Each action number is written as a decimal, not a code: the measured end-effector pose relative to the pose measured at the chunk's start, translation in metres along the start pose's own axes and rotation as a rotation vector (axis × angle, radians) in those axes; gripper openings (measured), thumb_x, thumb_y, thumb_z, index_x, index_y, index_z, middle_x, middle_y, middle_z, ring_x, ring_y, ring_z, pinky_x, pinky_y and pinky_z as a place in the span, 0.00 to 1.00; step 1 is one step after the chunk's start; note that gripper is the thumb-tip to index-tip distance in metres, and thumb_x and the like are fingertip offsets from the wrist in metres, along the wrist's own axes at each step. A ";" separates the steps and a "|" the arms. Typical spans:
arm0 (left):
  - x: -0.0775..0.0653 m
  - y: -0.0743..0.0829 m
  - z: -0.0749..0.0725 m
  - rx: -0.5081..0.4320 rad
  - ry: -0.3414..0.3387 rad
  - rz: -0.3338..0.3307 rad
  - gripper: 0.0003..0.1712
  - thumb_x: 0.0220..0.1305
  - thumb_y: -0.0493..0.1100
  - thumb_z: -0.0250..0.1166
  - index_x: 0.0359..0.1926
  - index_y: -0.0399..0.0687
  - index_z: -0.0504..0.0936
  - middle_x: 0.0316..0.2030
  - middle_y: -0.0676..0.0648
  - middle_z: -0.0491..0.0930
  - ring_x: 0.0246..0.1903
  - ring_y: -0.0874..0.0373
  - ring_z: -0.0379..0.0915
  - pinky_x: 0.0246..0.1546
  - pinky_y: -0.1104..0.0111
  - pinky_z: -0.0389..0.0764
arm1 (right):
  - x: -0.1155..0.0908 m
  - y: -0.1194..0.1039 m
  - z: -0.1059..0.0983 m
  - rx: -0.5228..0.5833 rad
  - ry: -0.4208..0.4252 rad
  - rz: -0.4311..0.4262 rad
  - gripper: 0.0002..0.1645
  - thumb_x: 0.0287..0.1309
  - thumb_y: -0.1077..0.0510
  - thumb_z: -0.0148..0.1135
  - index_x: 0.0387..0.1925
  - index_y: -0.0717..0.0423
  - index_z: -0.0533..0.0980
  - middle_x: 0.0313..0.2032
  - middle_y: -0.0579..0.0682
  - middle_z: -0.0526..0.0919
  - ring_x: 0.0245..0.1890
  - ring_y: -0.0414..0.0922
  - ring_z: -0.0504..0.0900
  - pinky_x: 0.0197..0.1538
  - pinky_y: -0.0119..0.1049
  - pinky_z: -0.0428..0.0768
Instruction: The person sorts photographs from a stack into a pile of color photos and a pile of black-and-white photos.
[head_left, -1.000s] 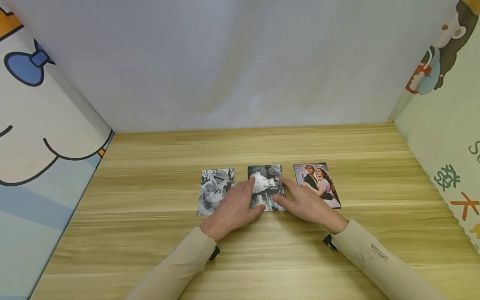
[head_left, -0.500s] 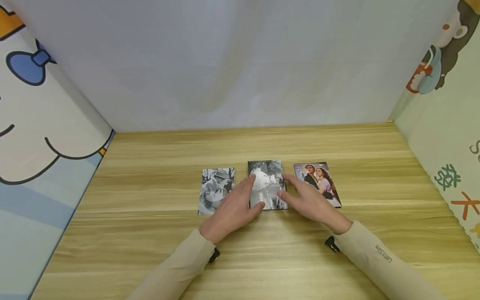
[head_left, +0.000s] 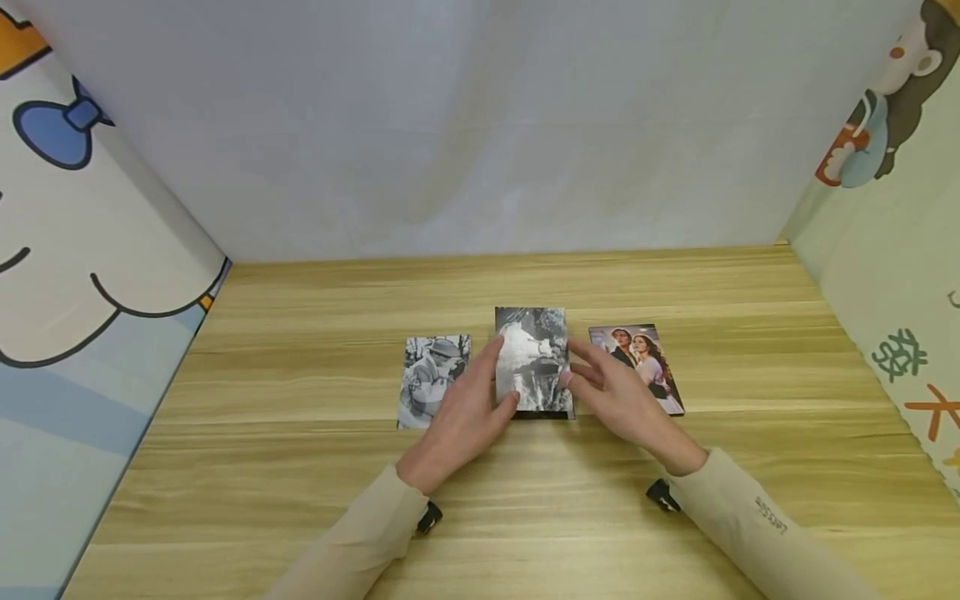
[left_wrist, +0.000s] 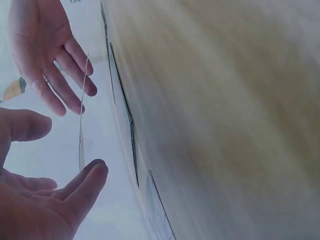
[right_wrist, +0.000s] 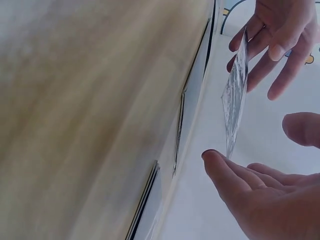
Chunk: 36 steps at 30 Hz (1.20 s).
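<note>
A black-and-white photo card is raised above the middle pile, whose dark front edge shows beneath it. My left hand touches the card's left edge with nearly straight fingers. At its right edge are the fingertips of my right hand. Seen edge-on in the left wrist view, the thin card spans the two hands, clear of the table. Both thumbs stand off from it in the wrist views. Another black-and-white photo card lies partly behind my left hand. A colour photo card showing a couple lies on the right.
The wood-grain table meets a pale back wall. Cartoon-printed panels flank it, a left panel and a right panel. The right card has a thick dark edge, like a stack.
The top card of the middle pile has risen off the pile and shifted slightly away from me between my hands, uncovering the pile's front edge. The side cards have stayed put.
</note>
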<state>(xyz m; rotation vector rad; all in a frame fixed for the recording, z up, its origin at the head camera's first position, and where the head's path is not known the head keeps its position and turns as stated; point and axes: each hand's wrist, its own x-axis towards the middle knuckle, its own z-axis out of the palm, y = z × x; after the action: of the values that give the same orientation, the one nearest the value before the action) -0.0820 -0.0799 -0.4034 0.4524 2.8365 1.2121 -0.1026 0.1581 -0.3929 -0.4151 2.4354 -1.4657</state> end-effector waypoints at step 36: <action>-0.004 0.002 -0.005 -0.384 0.260 -0.085 0.37 0.62 0.27 0.70 0.72 0.40 0.71 0.66 0.42 0.77 0.40 0.50 0.87 0.37 0.72 0.87 | 0.004 -0.010 0.015 0.108 0.256 -0.042 0.32 0.65 0.69 0.66 0.69 0.59 0.72 0.66 0.57 0.73 0.53 0.57 0.84 0.44 0.29 0.86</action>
<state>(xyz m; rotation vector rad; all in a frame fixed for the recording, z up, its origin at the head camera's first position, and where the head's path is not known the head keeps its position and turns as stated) -0.0780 -0.0838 -0.3990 0.1653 2.6770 1.8621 -0.1002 0.1401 -0.3910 -0.2716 2.5356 -1.7555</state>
